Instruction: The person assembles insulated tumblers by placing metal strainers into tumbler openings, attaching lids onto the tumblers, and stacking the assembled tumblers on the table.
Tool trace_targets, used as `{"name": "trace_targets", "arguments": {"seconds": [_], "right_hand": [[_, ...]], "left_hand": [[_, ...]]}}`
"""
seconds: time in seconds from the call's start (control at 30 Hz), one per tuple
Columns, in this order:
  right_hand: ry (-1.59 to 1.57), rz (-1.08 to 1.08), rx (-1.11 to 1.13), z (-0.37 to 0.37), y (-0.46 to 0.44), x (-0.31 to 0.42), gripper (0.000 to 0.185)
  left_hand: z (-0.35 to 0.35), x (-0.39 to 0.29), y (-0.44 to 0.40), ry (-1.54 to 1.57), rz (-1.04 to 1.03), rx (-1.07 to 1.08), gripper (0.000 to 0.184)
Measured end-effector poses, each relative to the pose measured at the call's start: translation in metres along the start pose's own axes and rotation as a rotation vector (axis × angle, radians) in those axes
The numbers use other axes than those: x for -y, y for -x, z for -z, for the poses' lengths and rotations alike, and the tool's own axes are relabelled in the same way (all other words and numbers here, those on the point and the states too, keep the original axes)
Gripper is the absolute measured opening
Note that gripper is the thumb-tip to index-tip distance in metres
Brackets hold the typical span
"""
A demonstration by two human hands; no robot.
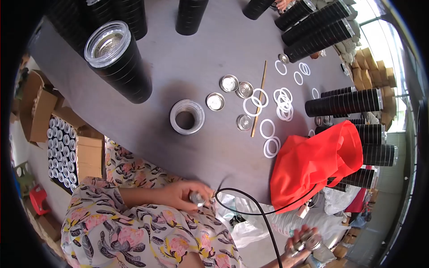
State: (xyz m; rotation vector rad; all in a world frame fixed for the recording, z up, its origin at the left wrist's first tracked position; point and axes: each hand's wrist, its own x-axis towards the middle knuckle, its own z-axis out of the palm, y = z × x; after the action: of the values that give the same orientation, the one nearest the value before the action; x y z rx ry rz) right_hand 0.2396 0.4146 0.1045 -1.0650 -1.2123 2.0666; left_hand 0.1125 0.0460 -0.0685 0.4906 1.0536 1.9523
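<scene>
My left hand (190,195) is curled round a small round metal cap (197,198), just off the table's near edge. My right hand (304,241), lower right, holds several shiny round metal caps (313,242) in its fingers. On the grey table (187,58) lie a few loose metal caps (229,83), some with a strainer-like face. White sealing rings (283,103) are scattered to their right. Closest to my left hand on the tabletop stands a short stack of clear-rimmed rings (187,129).
Tall black ribbed stacks (129,76) stand at the back left; others (344,102) lie along the right. A thin stick (259,98) lies mid-table. The red bag (308,163) and a black cable (263,214) are at right. An open carton (89,156) sits lower left. Another person's hand (282,4) shows at the top.
</scene>
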Motion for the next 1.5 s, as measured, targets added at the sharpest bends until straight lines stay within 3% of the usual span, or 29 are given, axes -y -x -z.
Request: {"name": "trace_targets", "arguments": {"seconds": [0.03, 0.1, 0.17, 0.2, 0.23, 0.27, 0.33, 0.43, 0.47, 0.57, 0.73, 0.77, 0.87, 0.9, 0.97, 1.17, 1.5], "right_hand": [[0.062, 0.086, -0.001, -0.057, 0.009, -0.002, 0.052], [0.313, 0.160, 0.399, -0.124, -0.006, -0.013, 0.036], [0.619, 0.192, 0.783, -0.194, -0.029, -0.052, 0.032], [0.851, 0.175, 0.851, -0.229, -0.044, -0.070, 0.031], [0.985, 0.333, 0.962, -0.254, -0.060, -0.098, 0.031], [1.098, 0.513, 1.055, -0.278, -0.077, -0.125, 0.031], [1.250, 0.173, 0.947, -0.307, -0.087, -0.162, 0.031], [1.394, 0.595, 1.025, -0.320, -0.099, -0.185, 0.032], [1.426, 0.629, 1.024, -0.322, -0.100, -0.184, 0.034], [1.459, 0.759, 1.007, -0.321, -0.093, -0.177, 0.044], [1.323, 1.127, 0.972, -0.306, -0.099, -0.172, 0.059], [1.241, 1.182, 0.960, -0.303, -0.092, -0.170, 0.051], [1.136, 0.985, 1.070, -0.292, -0.080, -0.167, 0.041], [1.052, 1.004, 1.066, -0.291, -0.072, -0.168, 0.032], [1.058, 1.096, 1.093, -0.287, -0.069, -0.168, 0.030], [1.042, 1.153, 1.165, -0.284, -0.068, -0.171, 0.020], [1.144, 1.130, 1.217, -0.289, -0.063, -0.177, 0.013]], "left_hand": [[-0.001, -0.027, 0.001, -0.149, -0.107, -0.087, 0.039], [0.003, -0.075, 0.000, -0.488, -0.399, -0.252, 0.043], [0.019, -0.109, -0.002, -0.828, -0.666, -0.394, 0.049], [0.028, -0.121, -0.004, -0.972, -0.749, -0.466, 0.051], [0.032, -0.129, -0.004, -1.112, -0.832, -0.542, 0.053], [0.036, -0.136, -0.002, -1.098, -0.737, -0.599, 0.053], [0.039, -0.147, -0.001, -1.065, -0.539, -0.716, 0.054], [0.039, -0.146, 0.004, -0.919, -0.543, -0.777, 0.052], [0.039, -0.145, 0.005, -0.896, -0.553, -0.803, 0.050], [0.045, -0.139, -0.001, -0.421, -0.567, -0.764, 0.047], [0.030, -0.160, -0.001, -0.862, -0.460, -0.846, 0.038], [0.030, -0.161, -0.002, -0.953, -0.439, -0.841, 0.035], [0.043, -0.155, -0.009, -1.428, -0.501, -0.673, 0.027], [0.046, -0.156, -0.010, -1.509, -0.522, -0.636, 0.024], [0.050, -0.156, -0.012, -1.668, -0.569, -0.561, 0.021], [0.044, -0.160, 0.000, -1.697, -0.350, -0.474, 0.026], [0.038, -0.171, -0.005, -1.831, -0.161, -0.430, 0.028]]}}
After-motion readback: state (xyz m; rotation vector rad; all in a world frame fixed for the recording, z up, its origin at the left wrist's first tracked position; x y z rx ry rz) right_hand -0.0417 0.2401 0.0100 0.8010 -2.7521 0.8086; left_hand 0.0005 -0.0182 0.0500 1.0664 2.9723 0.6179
